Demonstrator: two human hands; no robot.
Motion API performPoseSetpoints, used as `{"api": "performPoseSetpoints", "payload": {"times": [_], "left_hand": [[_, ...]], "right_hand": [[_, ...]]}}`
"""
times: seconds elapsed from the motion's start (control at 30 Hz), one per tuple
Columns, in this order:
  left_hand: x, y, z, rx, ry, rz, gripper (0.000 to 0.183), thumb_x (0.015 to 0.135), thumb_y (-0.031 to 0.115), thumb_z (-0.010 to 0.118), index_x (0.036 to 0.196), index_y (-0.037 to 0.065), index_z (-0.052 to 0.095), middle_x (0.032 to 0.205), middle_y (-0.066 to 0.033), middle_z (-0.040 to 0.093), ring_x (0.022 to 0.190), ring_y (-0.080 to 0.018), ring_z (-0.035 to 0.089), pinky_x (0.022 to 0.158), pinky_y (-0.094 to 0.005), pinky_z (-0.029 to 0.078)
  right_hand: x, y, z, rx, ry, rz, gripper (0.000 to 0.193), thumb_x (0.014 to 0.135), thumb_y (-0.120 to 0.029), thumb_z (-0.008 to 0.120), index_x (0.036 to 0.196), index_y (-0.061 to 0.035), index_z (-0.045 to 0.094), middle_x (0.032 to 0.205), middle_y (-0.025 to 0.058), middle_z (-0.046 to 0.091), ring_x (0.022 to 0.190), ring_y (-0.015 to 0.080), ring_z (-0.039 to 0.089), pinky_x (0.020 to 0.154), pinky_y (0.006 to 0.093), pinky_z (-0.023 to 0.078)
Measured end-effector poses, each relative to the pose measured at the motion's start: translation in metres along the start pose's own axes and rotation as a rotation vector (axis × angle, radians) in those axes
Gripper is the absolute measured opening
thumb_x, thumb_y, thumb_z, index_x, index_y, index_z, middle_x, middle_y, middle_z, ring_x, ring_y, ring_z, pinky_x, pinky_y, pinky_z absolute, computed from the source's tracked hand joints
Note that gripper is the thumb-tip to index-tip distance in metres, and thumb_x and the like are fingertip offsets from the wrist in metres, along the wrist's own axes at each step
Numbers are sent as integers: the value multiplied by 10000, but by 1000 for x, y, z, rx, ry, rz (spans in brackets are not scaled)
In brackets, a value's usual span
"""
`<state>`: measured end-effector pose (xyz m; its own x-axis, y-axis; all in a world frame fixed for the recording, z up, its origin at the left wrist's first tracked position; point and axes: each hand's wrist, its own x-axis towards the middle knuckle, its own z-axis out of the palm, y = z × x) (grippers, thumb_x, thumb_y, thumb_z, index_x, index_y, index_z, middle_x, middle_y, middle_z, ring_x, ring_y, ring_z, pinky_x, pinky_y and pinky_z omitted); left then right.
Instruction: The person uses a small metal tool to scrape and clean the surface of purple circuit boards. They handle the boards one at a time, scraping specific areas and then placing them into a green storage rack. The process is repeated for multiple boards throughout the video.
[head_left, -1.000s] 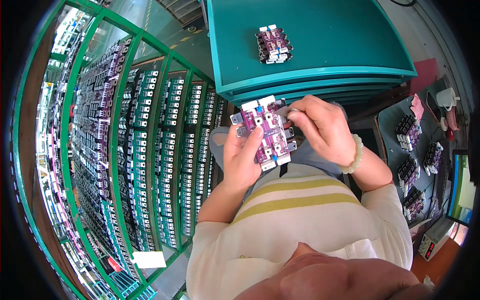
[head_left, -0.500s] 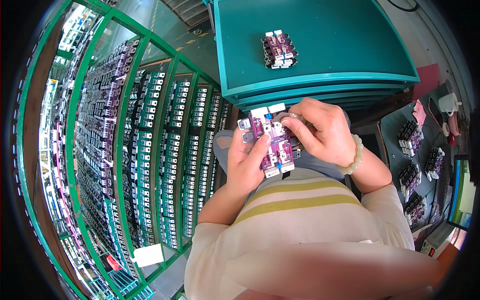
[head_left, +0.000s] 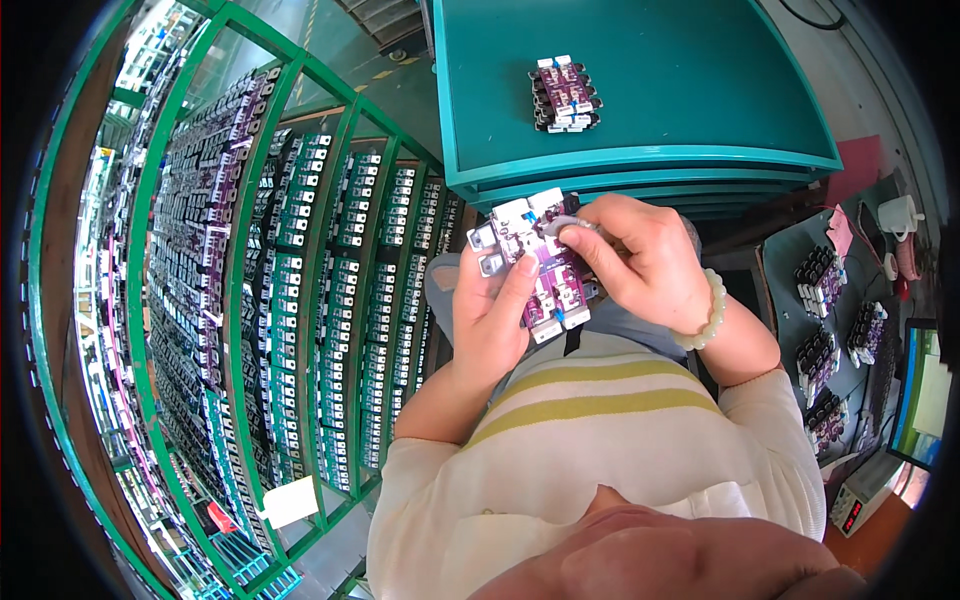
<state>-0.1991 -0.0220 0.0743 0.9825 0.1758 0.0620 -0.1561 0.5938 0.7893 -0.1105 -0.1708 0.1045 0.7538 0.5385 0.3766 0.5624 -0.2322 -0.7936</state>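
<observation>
My left hand (head_left: pixel 492 310) holds a stack of purple circuit boards (head_left: pixel 538 262) with white and metal parts, close in front of my chest. The thumb lies across the stack's front. My right hand (head_left: pixel 640 262) pinches the top board near its upper right edge with thumb and forefinger. A pale bead bracelet (head_left: pixel 706 312) sits on my right wrist. A second small stack of the same purple boards (head_left: pixel 565 95) lies on the teal table (head_left: pixel 640 160) beyond my hands, apart from them.
A tall green rack (head_left: pixel 250 300) packed with several rows of similar boards fills the left side. At the right a dark tray (head_left: pixel 835 330) holds more board stacks, beside a white cup (head_left: pixel 897 213) and a small screen (head_left: pixel 925 395).
Both hands with the board stack have stayed in front of my chest; the right fingers shifted slightly along the top board. The view tilted a little.
</observation>
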Motion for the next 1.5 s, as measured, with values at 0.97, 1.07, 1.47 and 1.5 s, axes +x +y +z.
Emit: {"api": "performPoseSetpoints", "payload": {"times": [0.97, 1.07, 1.47, 1.5], "left_hand": [[12, 10, 6, -150, 18, -22, 248, 950, 35, 420, 1193, -11, 443, 1151, -202, 573, 1022, -256, 607, 860, -385, 518], [15, 10, 8, -108, 51, -40, 269, 964, 53, 411, 1228, 8, 374, 1145, -227, 556, 1028, -301, 602, 858, -404, 525], [13, 12, 7, -124, 66, -73, 275, 962, 41, 406, 1232, 2, 369, 1177, -242, 532, 1079, -343, 573, 875, -446, 520], [14, 10, 5, -111, 62, -84, 278, 963, 42, 404, 1237, 5, 368, 1180, -242, 530, 1081, -341, 572, 873, -447, 521]], "right_hand": [[-4, 1, -3, -59, -180, -187, 165, 763, -144, 696, 810, -66, 559, 761, 59, 589, 531, 246, 563, 459, 326, 428], [-9, 0, 3, -48, -77, -120, 164, 763, -143, 696, 813, -65, 560, 752, 59, 585, 540, 245, 565, 464, 326, 429], [-11, 9, -6, 69, -64, -67, 167, 763, -109, 711, 841, -28, 588, 811, 83, 656, 572, 223, 605, 520, 290, 471], [-11, 10, -5, 61, -54, -78, 167, 764, -110, 710, 841, -28, 587, 809, 85, 657, 564, 222, 603, 514, 291, 469]]}}
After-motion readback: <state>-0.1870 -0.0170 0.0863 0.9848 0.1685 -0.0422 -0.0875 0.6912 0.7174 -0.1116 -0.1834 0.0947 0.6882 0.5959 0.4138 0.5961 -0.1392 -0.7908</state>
